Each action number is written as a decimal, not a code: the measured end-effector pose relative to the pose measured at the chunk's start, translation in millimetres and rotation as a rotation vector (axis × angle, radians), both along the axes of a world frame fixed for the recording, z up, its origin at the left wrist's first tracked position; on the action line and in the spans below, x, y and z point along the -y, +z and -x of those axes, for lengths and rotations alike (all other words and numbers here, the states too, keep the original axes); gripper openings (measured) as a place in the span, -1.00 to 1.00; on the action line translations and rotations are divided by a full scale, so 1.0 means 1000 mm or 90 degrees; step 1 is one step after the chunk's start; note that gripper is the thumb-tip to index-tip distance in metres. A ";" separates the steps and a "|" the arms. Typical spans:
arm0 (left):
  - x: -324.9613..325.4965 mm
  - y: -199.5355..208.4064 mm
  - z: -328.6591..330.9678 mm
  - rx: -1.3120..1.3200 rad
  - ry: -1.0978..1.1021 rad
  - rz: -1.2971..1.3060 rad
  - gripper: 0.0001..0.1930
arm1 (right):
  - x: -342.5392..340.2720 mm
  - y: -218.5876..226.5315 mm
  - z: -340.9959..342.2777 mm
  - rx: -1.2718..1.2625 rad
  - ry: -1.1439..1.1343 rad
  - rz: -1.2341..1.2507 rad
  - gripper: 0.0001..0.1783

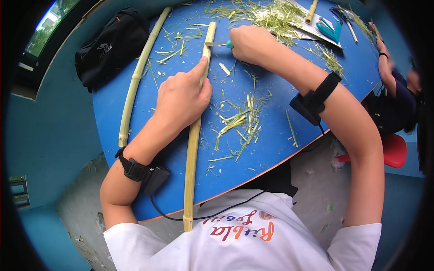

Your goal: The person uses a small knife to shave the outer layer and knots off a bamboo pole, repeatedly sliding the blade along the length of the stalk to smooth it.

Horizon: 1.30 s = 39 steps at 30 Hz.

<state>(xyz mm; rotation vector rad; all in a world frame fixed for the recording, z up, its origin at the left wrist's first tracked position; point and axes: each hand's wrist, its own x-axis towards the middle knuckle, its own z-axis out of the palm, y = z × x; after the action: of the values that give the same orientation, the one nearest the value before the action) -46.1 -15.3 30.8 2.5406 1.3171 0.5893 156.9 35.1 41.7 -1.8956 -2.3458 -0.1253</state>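
Note:
A long, pale green-yellow bamboo stick (193, 153) runs from my shirt front up across the blue table (271, 104). My left hand (180, 95) is wrapped round its upper half, with the index finger stretched along it. In my right hand (254, 44) is a knife (218, 44), its handle teal where it shows. The blade lies across the stick near its far end, touching it. Most of the knife's handle is hidden by my closed fingers. Thin shavings (242, 122) lie beside the stick.
A second bamboo stick (135, 81) lies on the left, beside a black bag (113, 49). More shavings (275, 20) cover white paper at the back, near a teal tool (328, 30). At the right edge are another person (392, 86) and a red stool (394, 151).

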 end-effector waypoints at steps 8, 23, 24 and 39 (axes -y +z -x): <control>0.002 0.003 -0.002 -0.013 -0.016 -0.008 -0.55 | -0.010 0.006 0.004 0.013 0.032 -0.007 -0.79; 0.005 0.003 -0.004 -0.024 -0.026 -0.058 -0.56 | -0.038 -0.001 -0.006 0.045 -0.023 -0.083 -0.78; 0.005 0.006 -0.004 -0.026 -0.029 -0.058 -0.56 | -0.037 -0.002 -0.009 0.045 -0.025 -0.088 -0.78; -0.002 0.010 0.004 -0.106 0.049 -0.009 -0.61 | -0.009 0.002 -0.016 -0.253 0.070 0.081 -0.47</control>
<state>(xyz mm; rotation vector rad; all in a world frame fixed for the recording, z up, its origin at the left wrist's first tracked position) -50.6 -13.1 41.1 2.6095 1.4754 0.4086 173.0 44.4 43.3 -1.6478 -2.2156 0.3839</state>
